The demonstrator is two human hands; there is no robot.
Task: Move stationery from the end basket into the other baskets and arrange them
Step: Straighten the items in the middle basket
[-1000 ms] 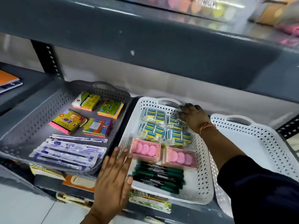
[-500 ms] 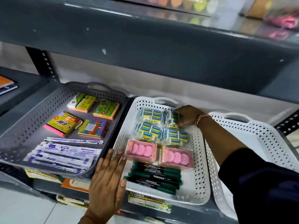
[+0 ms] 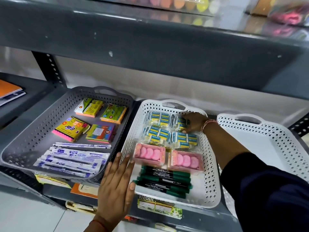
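Right hand (image 3: pixel 194 122) far back in middle basket (image 3: pixel 211 164), fingers bent down on eraser pack (image 3: pixel 181 123), pinching it. Pack right under fingertips. More packs just nearer and left. Left hand (image 3: pixel 117 185) flat, open, empty, on basket's front left rim.

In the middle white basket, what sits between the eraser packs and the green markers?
Two pink boxes lie side by side between the eraser packs and green markers, seen in the head view.
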